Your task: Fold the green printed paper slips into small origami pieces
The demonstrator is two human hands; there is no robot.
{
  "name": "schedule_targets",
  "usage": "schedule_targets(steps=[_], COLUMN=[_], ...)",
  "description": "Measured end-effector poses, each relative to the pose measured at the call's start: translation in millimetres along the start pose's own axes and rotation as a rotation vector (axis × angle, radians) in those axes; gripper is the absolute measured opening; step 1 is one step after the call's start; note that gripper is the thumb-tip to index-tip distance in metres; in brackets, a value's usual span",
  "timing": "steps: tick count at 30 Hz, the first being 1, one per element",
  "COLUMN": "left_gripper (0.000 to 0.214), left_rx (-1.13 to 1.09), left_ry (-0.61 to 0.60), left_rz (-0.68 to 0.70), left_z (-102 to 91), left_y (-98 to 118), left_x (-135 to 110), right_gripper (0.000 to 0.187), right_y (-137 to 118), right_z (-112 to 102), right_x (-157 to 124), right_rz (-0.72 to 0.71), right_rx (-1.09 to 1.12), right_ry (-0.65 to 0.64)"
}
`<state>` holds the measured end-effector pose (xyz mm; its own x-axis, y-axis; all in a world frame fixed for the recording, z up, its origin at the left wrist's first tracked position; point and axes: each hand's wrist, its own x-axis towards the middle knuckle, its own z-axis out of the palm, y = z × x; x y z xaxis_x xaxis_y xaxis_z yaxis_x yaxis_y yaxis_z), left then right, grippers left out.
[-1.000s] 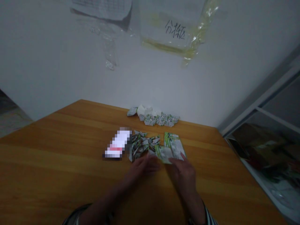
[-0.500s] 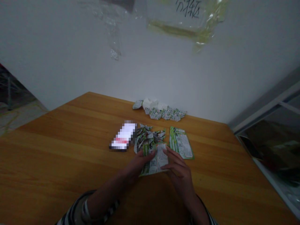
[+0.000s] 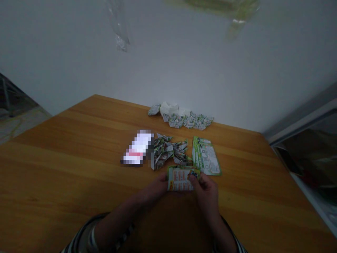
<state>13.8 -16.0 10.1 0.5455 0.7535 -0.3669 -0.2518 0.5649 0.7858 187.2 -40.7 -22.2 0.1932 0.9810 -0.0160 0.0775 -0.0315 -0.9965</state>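
Between my hands is a printed paper leaflet (image 3: 180, 179), its face with rows of red and dark print turned up. My right hand (image 3: 206, 188) pinches its right end, thumb on top and fingers curled behind. My left hand (image 3: 158, 187) grips the left end; most of its fingers are hidden behind the paper. Just beyond the leaflet lie folded, crinkled pieces of printed paper (image 3: 170, 154). To their right, flat green-and-white leaflets (image 3: 207, 160) lie stacked and slightly fanned.
A phone with a lit, blurred screen (image 3: 138, 147) lies left of the folded pieces. Along the wall sits a row of folded printed papers (image 3: 196, 120) with white tissue-like paper (image 3: 170, 108). The wooden table (image 3: 79, 147) meets the wall behind; a framed shelf stands right.
The leaflet in my hands has been turned, so a different printed face shows, and it looks shorter. My right hand has closed its thumb onto it. The camera view has tilted slightly down.
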Motion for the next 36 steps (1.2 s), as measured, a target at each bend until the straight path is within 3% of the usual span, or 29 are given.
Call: schedule_targets(steps=[4, 7, 9, 16, 32, 34, 36], left_gripper=[0.034, 0.052, 0.055, 0.037, 0.041, 0.043, 0.046], left_rx=[0.104, 0.182, 0.225, 0.22, 0.196, 0.213, 0.239], left_ry=[0.085, 0.205, 0.223, 0.174, 0.22, 0.244, 0.281], left_rz=[0.077, 0.144, 0.188, 0.237, 0.181, 0.186, 0.195], left_z=[-9.1, -13.5, -11.8, 1.8, 1.2, 1.2, -0.1], left_y=[-2, -1, 1, 7, 1, 2, 2], left_x=[7, 9, 7, 0, 2, 3, 4], right_gripper=[0.041, 0.052, 0.053, 0.046, 0.042, 0.03, 0.019], right_y=[-1, 0, -1, -12, -9, -7, -7], right_z=[-3, -5, -5, -3, -1, -3, -5], right_x=[-2, 0, 0, 1, -3, -2, 0], right_rz=[-0.018, -0.056, -0.079, -0.146, -0.168, -0.202, -0.336], right_rx=[-0.096, -0.131, -0.15, -0.153, -0.155, -0.206, -0.32], right_ry=[0.092, 0.182, 0.21, 0.202, 0.216, 0.199, 0.187])
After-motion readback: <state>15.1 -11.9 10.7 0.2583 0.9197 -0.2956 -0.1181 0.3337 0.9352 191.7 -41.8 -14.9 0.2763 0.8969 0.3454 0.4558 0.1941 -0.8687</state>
